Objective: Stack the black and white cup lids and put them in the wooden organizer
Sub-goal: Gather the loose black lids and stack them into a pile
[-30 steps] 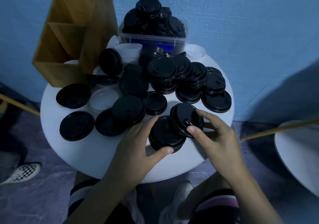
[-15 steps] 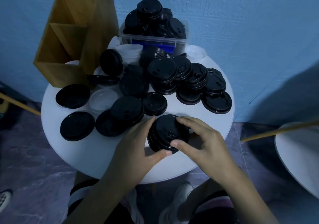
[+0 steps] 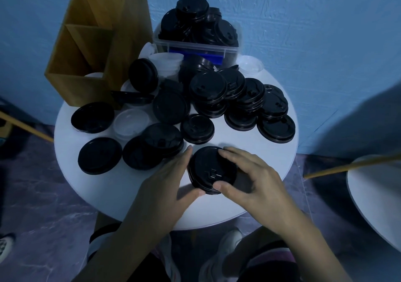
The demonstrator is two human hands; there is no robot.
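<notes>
A short stack of black lids point(image 3: 211, 170) sits near the front of the round white table point(image 3: 249, 205). My left hand point(image 3: 165, 186) cups its left side, thumb under the near edge. My right hand point(image 3: 249, 177) grips it from the right, fingers over the far rim and thumb on the near rim. Many more black lids point(image 3: 208, 90) lie loose and in small stacks across the table. White lids point(image 3: 130, 123) lie among them. The wooden organizer point(image 3: 86, 49) stands at the back left, with a white lid showing in its front compartment.
A clear plastic box point(image 3: 195, 47) heaped with black lids stands at the back against the blue wall. A second white table edge point(image 3: 373, 199) shows at the right. Wooden rods point(image 3: 347, 165) jut in from both sides. My knees and shoes are below the table.
My right hand has lowered the tilted black lid onto the stack in front of me and now grips the stack with the left hand. The stack sits level.
</notes>
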